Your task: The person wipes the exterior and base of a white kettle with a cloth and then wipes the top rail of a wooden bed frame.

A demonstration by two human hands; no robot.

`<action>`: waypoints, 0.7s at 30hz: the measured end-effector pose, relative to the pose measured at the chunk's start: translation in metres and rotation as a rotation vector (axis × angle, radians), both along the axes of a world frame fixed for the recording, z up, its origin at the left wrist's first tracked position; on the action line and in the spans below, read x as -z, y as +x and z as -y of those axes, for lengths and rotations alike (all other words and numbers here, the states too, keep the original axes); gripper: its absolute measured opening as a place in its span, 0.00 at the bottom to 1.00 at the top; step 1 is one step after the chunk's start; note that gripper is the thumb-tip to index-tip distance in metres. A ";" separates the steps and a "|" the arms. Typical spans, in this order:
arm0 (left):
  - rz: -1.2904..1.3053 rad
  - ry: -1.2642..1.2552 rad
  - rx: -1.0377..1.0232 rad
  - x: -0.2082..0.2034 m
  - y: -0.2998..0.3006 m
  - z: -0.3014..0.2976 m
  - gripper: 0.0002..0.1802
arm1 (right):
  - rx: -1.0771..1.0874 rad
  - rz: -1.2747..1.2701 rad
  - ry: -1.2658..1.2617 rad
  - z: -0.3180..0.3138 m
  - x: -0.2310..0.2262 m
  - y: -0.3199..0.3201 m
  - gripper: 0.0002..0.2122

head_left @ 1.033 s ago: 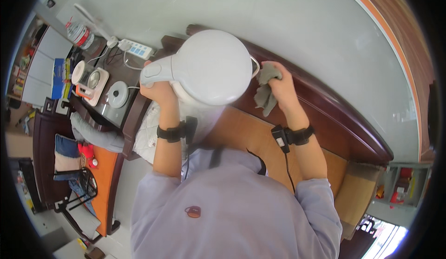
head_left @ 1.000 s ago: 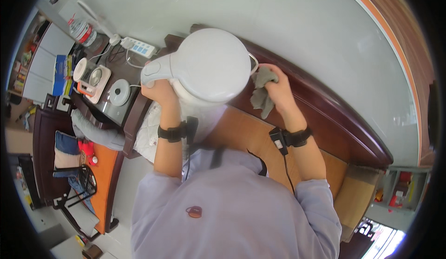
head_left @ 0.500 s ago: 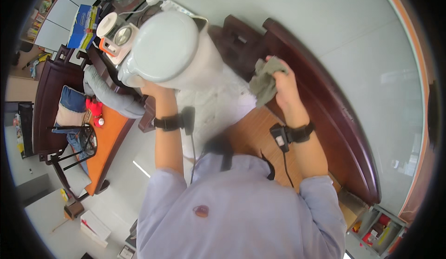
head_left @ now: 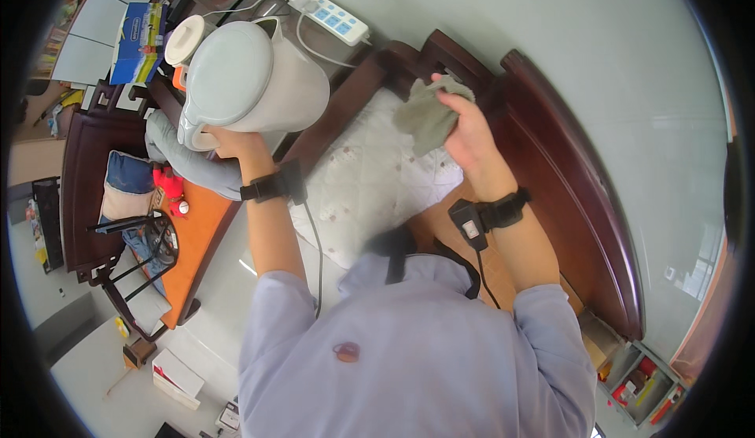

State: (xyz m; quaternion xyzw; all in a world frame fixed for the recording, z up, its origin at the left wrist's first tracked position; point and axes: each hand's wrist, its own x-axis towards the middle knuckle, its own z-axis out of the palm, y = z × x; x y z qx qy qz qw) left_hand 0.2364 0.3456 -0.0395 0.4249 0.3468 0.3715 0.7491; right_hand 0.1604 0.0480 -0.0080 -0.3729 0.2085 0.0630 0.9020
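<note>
A white electric kettle (head_left: 295, 88) with a pale grey lid is up in the air at the upper left, over the dark wooden armrest. My left hand (head_left: 233, 145) is closed round its handle; the kettle and wrist hide part of the fingers. To the right, my right hand (head_left: 475, 135) grips a crumpled grey-green cloth (head_left: 427, 117), apart from the kettle. Below the cloth lies a white quilted cushion (head_left: 366, 167) on the wooden seat. Each wrist wears a black strap with a small box and a cable.
Behind the kettle, a white power strip (head_left: 329, 15) with plugged-in cords lies on a dark side table. A cream-lidded appliance (head_left: 186, 41) stands beside the kettle, near a blue box (head_left: 138, 43). The dark wooden backrest (head_left: 562, 178) curves along the right. Another wooden seat (head_left: 200, 237) is at left.
The kettle has moved left in my left hand, bringing the power strip and more of the cushion into view. My right hand with the cloth has shifted slightly left and up.
</note>
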 end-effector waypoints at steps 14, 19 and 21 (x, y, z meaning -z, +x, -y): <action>-0.063 0.019 -0.304 0.087 0.037 -0.082 0.20 | -0.041 -0.120 0.214 -0.066 0.027 0.017 0.14; -0.117 -0.032 -0.322 0.087 0.043 -0.074 0.18 | -0.057 -0.129 0.264 -0.068 0.033 0.013 0.15; -0.254 0.061 -0.364 0.090 0.047 -0.074 0.18 | -0.064 -0.134 0.283 -0.069 0.031 0.015 0.16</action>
